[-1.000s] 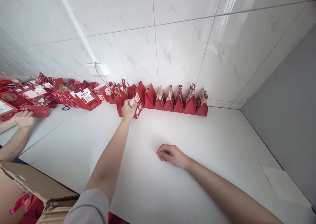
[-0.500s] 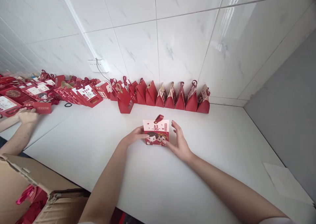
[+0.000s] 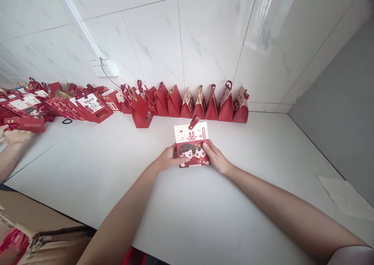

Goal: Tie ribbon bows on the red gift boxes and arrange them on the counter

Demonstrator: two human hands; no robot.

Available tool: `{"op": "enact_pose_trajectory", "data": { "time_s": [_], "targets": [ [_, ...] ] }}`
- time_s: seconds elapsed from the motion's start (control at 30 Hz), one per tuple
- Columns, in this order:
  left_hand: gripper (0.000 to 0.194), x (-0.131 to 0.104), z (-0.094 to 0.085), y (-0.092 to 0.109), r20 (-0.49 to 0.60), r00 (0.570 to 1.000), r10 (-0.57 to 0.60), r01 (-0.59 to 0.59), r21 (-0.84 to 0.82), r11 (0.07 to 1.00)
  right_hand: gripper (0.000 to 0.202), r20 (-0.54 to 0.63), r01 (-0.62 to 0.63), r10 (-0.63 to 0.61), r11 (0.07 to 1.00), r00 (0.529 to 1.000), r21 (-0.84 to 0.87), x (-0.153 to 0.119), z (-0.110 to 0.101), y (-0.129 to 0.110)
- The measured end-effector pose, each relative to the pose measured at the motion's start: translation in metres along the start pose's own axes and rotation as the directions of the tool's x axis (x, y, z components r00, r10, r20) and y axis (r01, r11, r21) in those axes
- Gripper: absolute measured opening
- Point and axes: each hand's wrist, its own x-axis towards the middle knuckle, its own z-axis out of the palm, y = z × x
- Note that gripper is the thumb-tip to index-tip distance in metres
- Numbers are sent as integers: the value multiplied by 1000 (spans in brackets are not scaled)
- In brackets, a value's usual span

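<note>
Between my hands is a red and white gift box with a cartoon couple printed on its front and a dark red strap loop on top. My left hand grips its left side, thumb across the front and the other fingers hidden behind. On the right edge, my right hand is closed with its thumb pressed on the printed face. The box is held above the white table, front toward me. Behind it stands a row of folded red gift boxes with strap loops, against the wall.
A pile of red gift boxes lies at the left by the wall, near a black ring. Another person's hand holds a red box at the far left. An open cardboard carton stands at the lower left. A wall socket has a cable.
My right hand has closed onto the box's right edge. The box is now turned more upright and looks larger. The view has shifted slightly.
</note>
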Motion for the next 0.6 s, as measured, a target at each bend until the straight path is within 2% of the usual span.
{"op": "enact_pose_trajectory", "data": {
  "time_s": [0.17,0.37,0.47,0.6],
  "targets": [
    [59,0,7,3,-33,999,28,-28,11,1000,56,-19,0,0,1000,1000,-17,-2,-2,-3],
    [52,3,10,-9,-114,982,154,-148,54,987,52,-28,3,-6,996,1000,-90,-4,0,-6],
    [58,4,14,-11,-206,948,242,-228,90,969,50,-4,31,-31,993,999,-117,-5,0,-8],
    [57,3,21,-2,-368,876,312,-320,42,947,47,71,110,-101,984,992,-142,-7,2,-11]
  ]
}}
